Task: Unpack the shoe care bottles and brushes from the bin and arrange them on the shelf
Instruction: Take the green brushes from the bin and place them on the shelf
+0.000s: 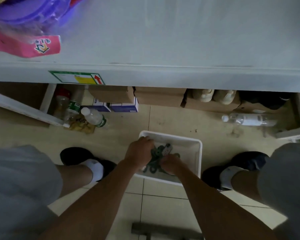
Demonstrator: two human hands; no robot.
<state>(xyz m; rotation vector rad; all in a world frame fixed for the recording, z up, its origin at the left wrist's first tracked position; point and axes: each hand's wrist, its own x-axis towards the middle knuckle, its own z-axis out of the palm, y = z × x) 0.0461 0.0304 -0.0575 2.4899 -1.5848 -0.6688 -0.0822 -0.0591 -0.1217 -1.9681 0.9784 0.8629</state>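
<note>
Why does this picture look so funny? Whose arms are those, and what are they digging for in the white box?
The camera sits on a person's head and looks down, so you see their own arms, knees and shoes. Both hands reach into a white bin on the floor between their feet. The left hand and right hand are gathering dark green brushes; the picture is too blurry to show how many. Above is a pale shelf, mostly bare, with purple and pink packages at its left end. Water bottles lie on the floor underneath.
</note>
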